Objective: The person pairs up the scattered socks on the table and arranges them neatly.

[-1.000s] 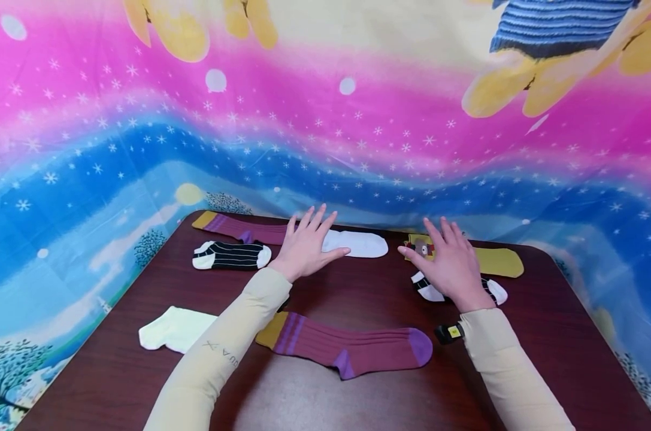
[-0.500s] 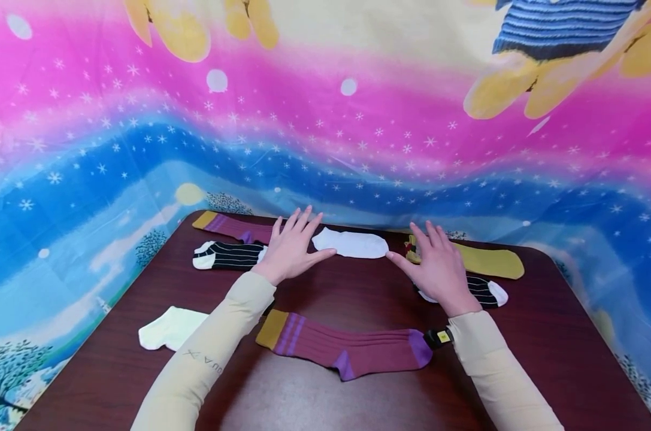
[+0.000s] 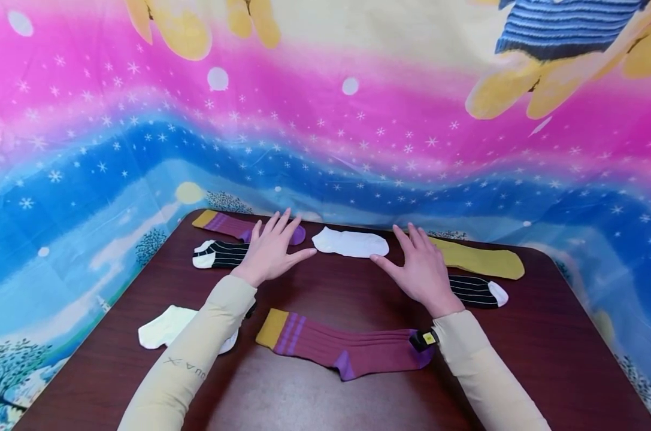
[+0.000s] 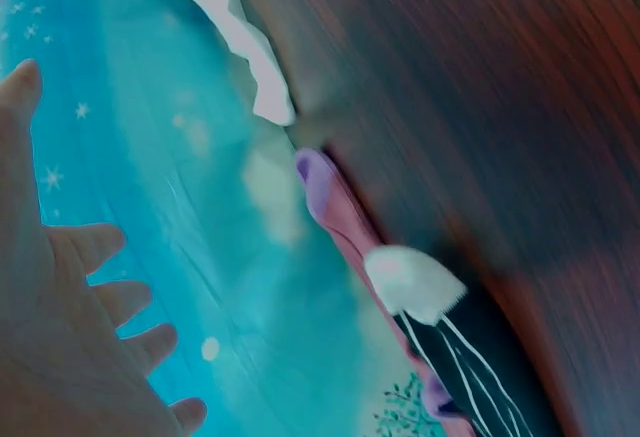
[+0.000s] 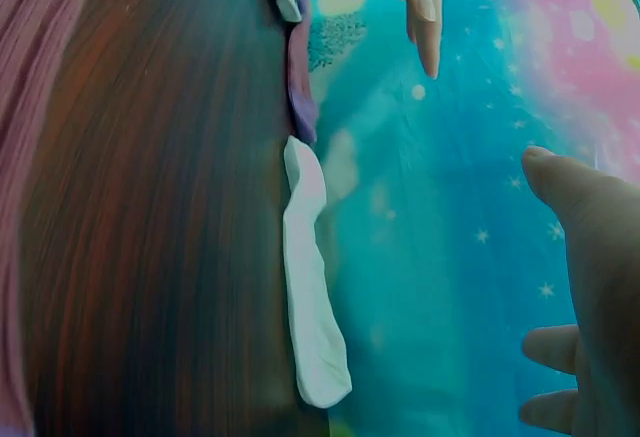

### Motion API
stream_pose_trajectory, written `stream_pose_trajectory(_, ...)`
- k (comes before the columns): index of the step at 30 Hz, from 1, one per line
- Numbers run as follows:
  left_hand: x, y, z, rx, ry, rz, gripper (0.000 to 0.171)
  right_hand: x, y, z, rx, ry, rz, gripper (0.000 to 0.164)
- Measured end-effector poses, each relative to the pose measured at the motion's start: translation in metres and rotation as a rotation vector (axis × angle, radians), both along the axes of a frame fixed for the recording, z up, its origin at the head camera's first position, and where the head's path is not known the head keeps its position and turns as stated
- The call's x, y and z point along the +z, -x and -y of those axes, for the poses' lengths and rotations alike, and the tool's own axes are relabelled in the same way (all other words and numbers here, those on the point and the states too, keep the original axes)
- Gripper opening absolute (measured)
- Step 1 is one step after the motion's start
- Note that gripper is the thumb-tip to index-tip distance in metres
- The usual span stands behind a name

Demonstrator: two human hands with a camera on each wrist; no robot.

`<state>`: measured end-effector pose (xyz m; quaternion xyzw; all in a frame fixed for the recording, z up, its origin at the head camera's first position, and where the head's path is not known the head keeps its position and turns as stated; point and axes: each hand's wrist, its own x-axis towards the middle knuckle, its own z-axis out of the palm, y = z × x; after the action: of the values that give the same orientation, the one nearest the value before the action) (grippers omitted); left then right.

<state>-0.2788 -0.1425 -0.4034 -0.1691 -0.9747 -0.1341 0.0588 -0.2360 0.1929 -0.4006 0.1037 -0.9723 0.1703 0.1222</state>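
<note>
My left hand [image 3: 270, 250], fingers spread and holding nothing, is raised above the table and partly covers a black striped sock [image 3: 225, 254] and a maroon sock with a mustard cuff [image 3: 225, 224]. Likewise spread and holding nothing, my right hand [image 3: 421, 270] hides parts of a mustard-yellow sock [image 3: 484, 258] and another black striped sock [image 3: 473, 291]. Between the hands, at the back, lies a white ankle sock [image 3: 351, 242]. A second maroon sock [image 3: 352, 347] lies flat in front; the right wrist's strap overlaps its toe in view. My left sleeve partly covers a cream-white sock [image 3: 169, 326].
The socks lie on a dark brown wooden table [image 3: 314, 401] with rounded back corners. A printed cloth [image 3: 325, 137] in pink and blue hangs right behind the table's back edge and along both sides.
Both hands have drifted left, still spread. The white ankle sock and the back maroon sock's toe have come into view, while the right hand now covers the yellow sock's cuff. The socks stay put.
</note>
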Motion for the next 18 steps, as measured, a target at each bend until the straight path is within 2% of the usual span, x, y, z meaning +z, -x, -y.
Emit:
stream_pose_trajectory(8, 0.0, 0.005, 0.024, 0.009, -0.03, 0.018, 0.098, 0.002, 0.006, 0.02, 0.024, 0.012, 0.02, 0.099)
stream_pose_trajectory(18, 0.008, 0.011, 0.051, 0.048, -0.047, 0.04, 0.1, 0.005, 0.017, 0.047, 0.075, 0.051, 0.035, 0.098)
